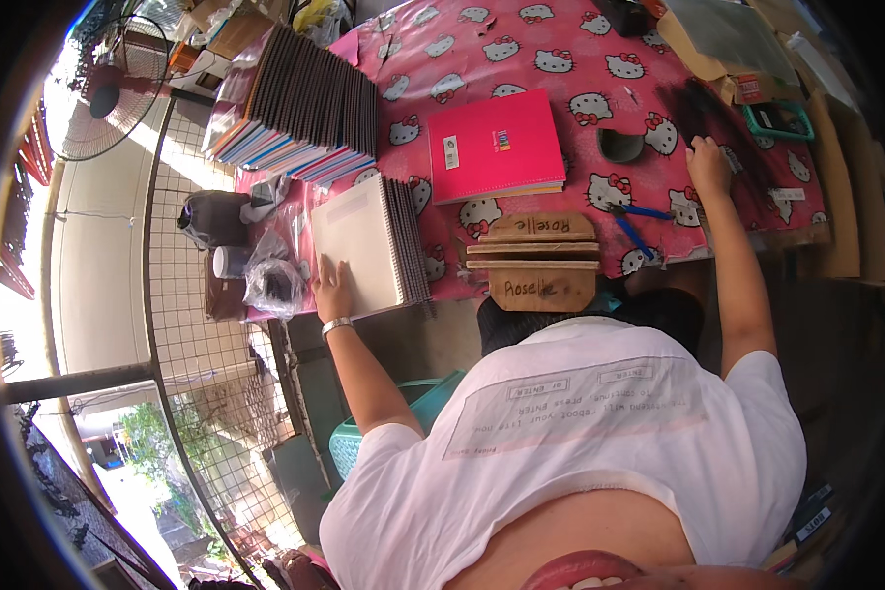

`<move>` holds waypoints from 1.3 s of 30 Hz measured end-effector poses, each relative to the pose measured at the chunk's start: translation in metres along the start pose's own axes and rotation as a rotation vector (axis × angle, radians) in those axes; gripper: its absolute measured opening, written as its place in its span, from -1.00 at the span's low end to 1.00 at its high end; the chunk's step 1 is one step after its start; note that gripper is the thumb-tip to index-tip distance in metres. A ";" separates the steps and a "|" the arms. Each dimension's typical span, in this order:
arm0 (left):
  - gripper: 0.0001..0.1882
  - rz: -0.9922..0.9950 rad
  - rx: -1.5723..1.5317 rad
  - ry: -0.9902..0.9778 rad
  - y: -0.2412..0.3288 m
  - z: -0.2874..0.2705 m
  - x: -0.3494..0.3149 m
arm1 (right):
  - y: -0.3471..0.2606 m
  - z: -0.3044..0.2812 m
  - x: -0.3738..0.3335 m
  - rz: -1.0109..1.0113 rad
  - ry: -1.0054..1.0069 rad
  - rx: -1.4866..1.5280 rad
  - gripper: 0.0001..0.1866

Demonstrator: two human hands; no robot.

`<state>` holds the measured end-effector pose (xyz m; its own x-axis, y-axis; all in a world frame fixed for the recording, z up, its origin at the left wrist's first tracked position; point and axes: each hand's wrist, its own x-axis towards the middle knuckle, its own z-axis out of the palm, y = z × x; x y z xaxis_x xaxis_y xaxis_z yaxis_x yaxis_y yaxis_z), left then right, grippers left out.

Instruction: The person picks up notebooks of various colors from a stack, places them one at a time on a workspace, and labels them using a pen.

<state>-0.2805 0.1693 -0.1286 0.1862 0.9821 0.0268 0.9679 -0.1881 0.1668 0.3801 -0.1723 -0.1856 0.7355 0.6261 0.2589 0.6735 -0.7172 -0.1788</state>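
My left hand (332,288) lies with its fingers stretched out on the near-left edge of a short stack of spiral-bound notebooks (354,236) with a pale cover on top. My right hand (708,169) is closed at the left side of a bundle of thin black binding coils (733,138). What its fingers hold, if anything, is hidden. Between the hands lies a bright pink notebook (497,143) on top of other sheets. A wooden jig (533,258) with slots sits at the table's near edge. Right of it rest blue-handled pliers (639,231), opened apart.
A tall stack of coil-bound notebooks (305,103) stands at the back left, beside a fan (108,93). Plastic bags (273,280) lie at the left edge. A grey curved piece (619,147), a green tray (779,120) and cardboard (841,187) are on the right of the pink-covered table (442,59).
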 end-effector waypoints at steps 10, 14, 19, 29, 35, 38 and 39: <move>-0.58 1.055 -0.253 0.069 0.280 0.015 0.005 | -0.009 -0.034 0.037 -0.058 0.477 0.444 -0.74; -0.62 1.156 0.127 -0.250 0.321 0.053 0.002 | -0.059 -0.092 0.024 -0.045 0.331 0.518 -0.66; -0.67 1.235 0.228 -0.310 0.326 0.061 0.012 | -0.044 -0.124 -0.010 0.130 0.114 0.819 -0.67; -0.64 1.218 -0.276 -0.010 0.345 -0.119 -0.002 | -0.061 -0.141 -0.041 0.036 -0.022 1.141 -0.68; -0.59 1.324 -0.076 -0.234 0.356 -0.158 -0.068 | -0.076 -0.134 -0.047 -0.005 -0.172 1.299 -0.61; -0.66 1.307 -0.092 -0.248 0.347 -0.116 -0.094 | -0.091 -0.134 -0.069 -0.119 -0.245 1.223 -0.55; -0.68 1.274 -0.037 -0.225 0.342 -0.104 -0.103 | -0.096 -0.137 -0.080 -0.156 -0.265 1.188 -0.54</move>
<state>0.0143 0.0044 0.0279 0.9958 0.0893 0.0216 0.0842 -0.9812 0.1737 0.2468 -0.1953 -0.0587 0.5402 0.8224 0.1788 0.3022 0.0088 -0.9532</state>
